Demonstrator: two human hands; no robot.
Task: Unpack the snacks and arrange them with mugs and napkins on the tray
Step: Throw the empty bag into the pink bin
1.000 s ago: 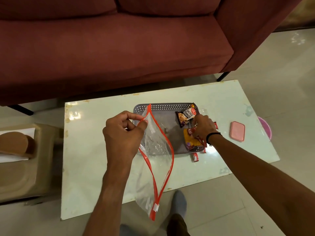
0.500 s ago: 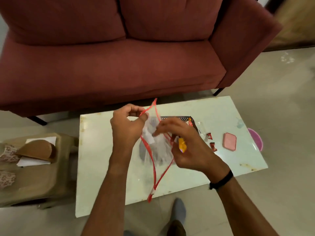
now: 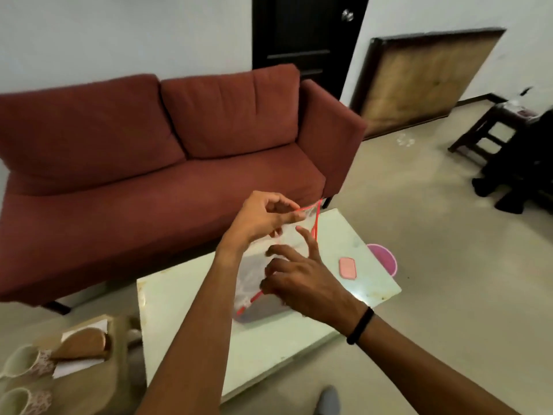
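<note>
A clear zip bag with a red seal [image 3: 287, 241] hangs in front of me over the white table [image 3: 191, 310]. My left hand [image 3: 263, 217] pinches its upper rim. My right hand [image 3: 296, 280] grips the bag's lower part, two fingers stretched out against the plastic. The grey tray [image 3: 257, 314] lies on the table under the bag, mostly hidden by it and my right hand; the snacks are hidden. On a low stool at the lower left lie napkins [image 3: 80, 345] and two pale mugs [image 3: 24, 363].
A pink lid [image 3: 347, 267] lies on the table's right part, and a pink bowl [image 3: 384, 262] sits on the floor beside it. A red sofa [image 3: 149, 175] stands behind the table. A dark stool [image 3: 490, 130] stands at the far right.
My head has tilted up, so the room now shows. My right hand left the snacks on the tray and came onto the bag, which both hands now hold higher.
</note>
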